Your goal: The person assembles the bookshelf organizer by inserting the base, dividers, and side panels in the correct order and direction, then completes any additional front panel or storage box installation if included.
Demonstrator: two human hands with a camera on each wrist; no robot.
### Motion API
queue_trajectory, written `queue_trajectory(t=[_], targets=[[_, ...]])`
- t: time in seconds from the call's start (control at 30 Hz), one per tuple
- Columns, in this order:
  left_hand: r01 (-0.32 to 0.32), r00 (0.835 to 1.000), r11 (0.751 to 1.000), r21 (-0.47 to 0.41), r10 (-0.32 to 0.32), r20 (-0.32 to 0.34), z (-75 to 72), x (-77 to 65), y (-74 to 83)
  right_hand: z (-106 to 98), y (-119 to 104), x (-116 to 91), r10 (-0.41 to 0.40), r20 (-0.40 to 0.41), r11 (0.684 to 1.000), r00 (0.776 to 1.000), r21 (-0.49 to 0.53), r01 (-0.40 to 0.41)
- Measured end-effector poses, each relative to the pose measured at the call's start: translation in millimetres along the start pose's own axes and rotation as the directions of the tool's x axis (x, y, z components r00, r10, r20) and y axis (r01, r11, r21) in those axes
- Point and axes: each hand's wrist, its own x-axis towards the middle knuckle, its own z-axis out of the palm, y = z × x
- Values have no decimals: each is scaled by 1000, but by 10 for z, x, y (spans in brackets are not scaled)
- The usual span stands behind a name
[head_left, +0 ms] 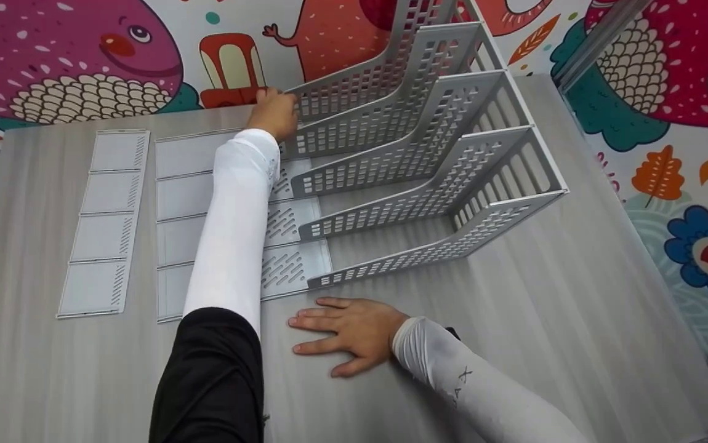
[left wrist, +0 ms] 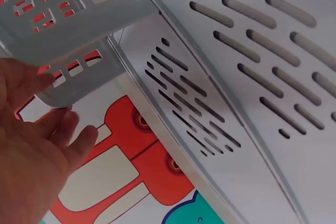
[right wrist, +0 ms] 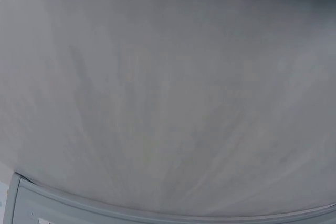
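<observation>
Only the left wrist view reveals my left hand (left wrist: 31,150) pinching the far divider (left wrist: 71,90). My right hand (head_left: 351,329) spreads wide on the desk (head_left: 545,271); my left sleeve (head_left: 231,221) partly hides the panel strip (head_left: 181,200).

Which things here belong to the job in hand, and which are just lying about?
Seemingly in the job:
- Left hand, at the end of the far divider
- Perforated grey rack
- Slotted panel at its open front

Seemingly aside:
- Pale sectioned panel at far left, untouched; perhaps also a part
- Printed wall, only backdrop
</observation>
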Motion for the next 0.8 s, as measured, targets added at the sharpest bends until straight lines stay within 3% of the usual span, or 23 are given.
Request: queue_trajectory(t=[0.3, 0.53, 0.8], targets=[[-4, 1000, 1000, -10, 4, 4, -56, -7, 60, 0, 24, 4, 12, -4, 1000, 1000, -3, -12], [45, 998, 999, -27, -44, 50, -14, -50, -4, 29, -17, 43, 3, -6, 1000, 1000, -14, -3], [18, 998, 1000, -1, -18, 61, -30, -59, -33, 14, -2, 10, 10, -11, 1000, 1000, -9, -10]])
